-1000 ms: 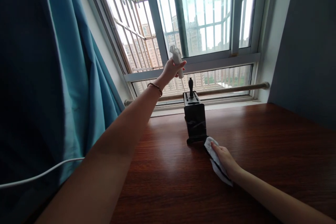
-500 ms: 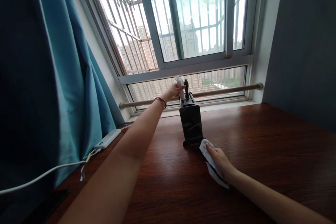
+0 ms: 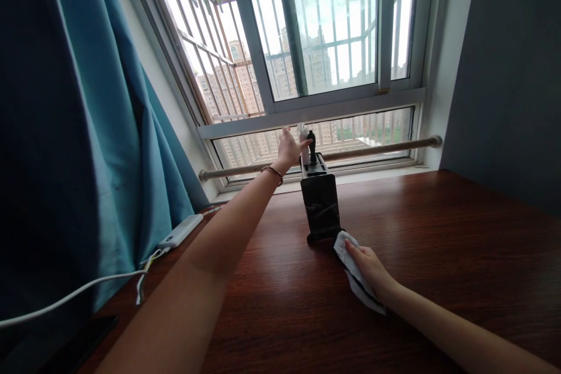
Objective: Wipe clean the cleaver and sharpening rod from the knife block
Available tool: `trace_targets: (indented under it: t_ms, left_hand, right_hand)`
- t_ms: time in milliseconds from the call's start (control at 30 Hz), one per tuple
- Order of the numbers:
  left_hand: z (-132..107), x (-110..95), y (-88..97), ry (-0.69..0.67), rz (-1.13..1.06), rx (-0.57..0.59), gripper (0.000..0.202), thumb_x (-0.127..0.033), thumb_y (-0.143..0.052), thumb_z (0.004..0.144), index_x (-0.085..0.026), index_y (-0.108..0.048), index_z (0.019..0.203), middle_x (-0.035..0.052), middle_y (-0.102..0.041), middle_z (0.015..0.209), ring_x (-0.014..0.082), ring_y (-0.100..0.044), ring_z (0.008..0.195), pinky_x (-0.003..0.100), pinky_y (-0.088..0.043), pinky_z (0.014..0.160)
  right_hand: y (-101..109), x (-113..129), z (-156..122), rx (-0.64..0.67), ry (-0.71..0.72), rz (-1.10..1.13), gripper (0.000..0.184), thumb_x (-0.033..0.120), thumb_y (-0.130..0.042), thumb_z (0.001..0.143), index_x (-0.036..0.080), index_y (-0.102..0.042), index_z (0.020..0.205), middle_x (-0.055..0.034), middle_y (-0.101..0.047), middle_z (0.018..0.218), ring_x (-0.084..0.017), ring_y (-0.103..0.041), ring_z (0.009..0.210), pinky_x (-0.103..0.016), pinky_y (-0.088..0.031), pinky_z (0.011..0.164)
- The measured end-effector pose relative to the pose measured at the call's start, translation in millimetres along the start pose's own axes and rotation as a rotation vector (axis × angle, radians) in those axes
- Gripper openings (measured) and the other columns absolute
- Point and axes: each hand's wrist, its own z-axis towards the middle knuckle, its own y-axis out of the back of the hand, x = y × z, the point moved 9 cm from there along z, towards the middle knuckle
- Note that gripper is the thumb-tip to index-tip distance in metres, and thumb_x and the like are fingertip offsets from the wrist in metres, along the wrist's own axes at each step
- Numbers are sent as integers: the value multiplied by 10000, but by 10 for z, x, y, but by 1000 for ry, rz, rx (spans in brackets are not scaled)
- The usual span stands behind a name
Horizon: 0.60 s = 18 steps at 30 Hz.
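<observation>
A black knife block (image 3: 321,207) stands on the dark wooden table (image 3: 438,234) near the window. A white knife handle (image 3: 302,149) and a black handle (image 3: 311,145) stick up from its top. My left hand (image 3: 288,149) is stretched out beside the white handle with its fingers spread, the thumb close to or just touching it. A bracelet is on that wrist. My right hand (image 3: 370,266) rests on the table just in front of the block's base, fingers curled on a white cloth (image 3: 356,277).
A blue curtain (image 3: 109,128) hangs at the left. A white power bank (image 3: 179,231) and a white cable (image 3: 65,298) lie on the table's left side. A rail (image 3: 372,149) runs along the barred window. A grey wall (image 3: 508,70) closes the right.
My left hand lowered the white-handled knife into the block, then opened its fingers and let go of the handle. My right hand stayed on the cloth.
</observation>
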Motion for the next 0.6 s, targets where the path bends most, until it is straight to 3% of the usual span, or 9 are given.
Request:
trace_targets:
  t_ms: [100,200,267,333,500,600]
  left_hand:
    - [-77,-320,139,-201,148,-78,596,-333,-696,758,-206,-402,1261,154,-413,1276,282,-508,1062,367,-426,834]
    - [-44,-496,80,-302,248,9,335,-334,-677,772,-204,-566,1060,99,-555,1087,253,-555,954,346,-432,805]
    - [16,-503,8,-282,290,69,275,-349,-674,768,-161,-596,953,84,-612,872,237,-584,803,332,-448,707]
    - [60,-482,-51,-233,318,92,277,-366,-669,767,-131,-596,895,89,-621,774,234,-584,723,322,-442,629]
    - [65,-459,-138,-102,332,82,397,-425,-718,704,-114,-590,915,149,-644,885,288,-600,810,353,-452,639]
    - [115,-374,-206,-12,251,128,310,-407,-729,692,-138,-616,800,102,-652,751,254,-608,712,339,-450,609]
  right_hand:
    - [-13,36,-15,3,14,-3,777,805,-682,463,81,-502,679,-70,-505,591,-117,-423,497,-212,-279,448]
    - [-20,51,-25,-1,13,-5,788,807,-683,447,79,-504,690,-72,-507,604,-120,-425,511,-216,-277,454]
    - [-19,56,-29,-4,14,-7,800,807,-684,440,72,-511,704,-76,-512,622,-121,-431,528,-214,-282,465]
    - [-19,60,-28,-5,17,-8,805,807,-683,442,67,-516,715,-80,-517,635,-123,-437,538,-213,-287,470]
    - [-27,52,-24,-3,12,-15,790,818,-668,450,85,-498,694,-75,-508,607,-125,-431,511,-219,-284,454]
    - [-28,65,-31,-7,22,-19,772,813,-671,451,99,-483,675,-55,-484,585,-112,-406,497,-217,-270,443]
